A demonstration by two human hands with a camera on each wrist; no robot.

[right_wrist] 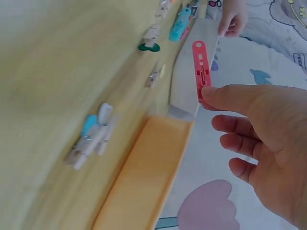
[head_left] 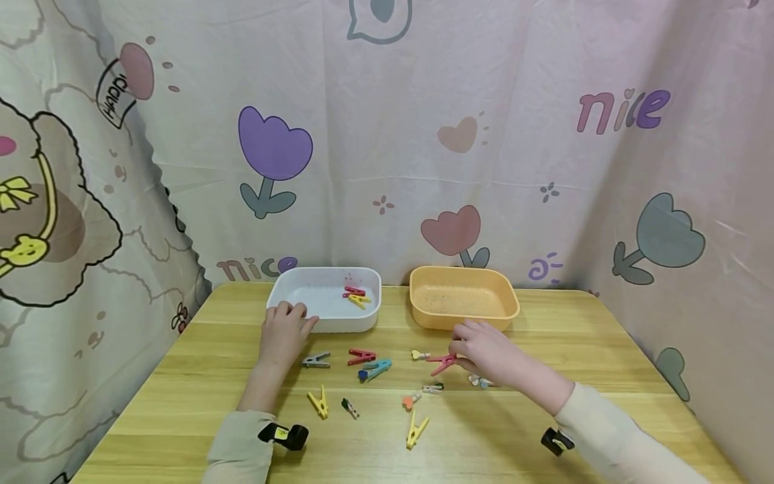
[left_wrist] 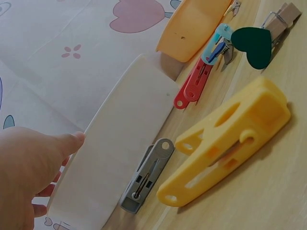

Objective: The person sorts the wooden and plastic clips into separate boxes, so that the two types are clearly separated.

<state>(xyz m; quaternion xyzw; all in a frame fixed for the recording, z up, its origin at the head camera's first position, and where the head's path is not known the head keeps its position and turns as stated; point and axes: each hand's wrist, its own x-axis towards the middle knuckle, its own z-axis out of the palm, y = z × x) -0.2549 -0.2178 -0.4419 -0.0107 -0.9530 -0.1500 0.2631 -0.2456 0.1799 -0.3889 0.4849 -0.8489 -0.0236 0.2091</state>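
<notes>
Pink clip [right_wrist: 201,85] is pinched in right hand [head_left: 484,351], just nearside of orange bin [head_left: 444,320], long axis running leftward. Left hand [head_left: 283,333] (well apart from the clip) grips white bin [head_left: 338,324] by the rim.

Wooden table [head_left: 484,444], clips [head_left: 378,368], white basin [head_left: 341,325], orange basin [head_left: 435,320]

Forearms [head_left: 263,384] reach forward; left hand [head_left: 284,331] grips, thumb [left_wrist: 68,143] apart; right hand [head_left: 486,351] pinches, lower fingers [right_wrist: 240,143] bent.
</notes>
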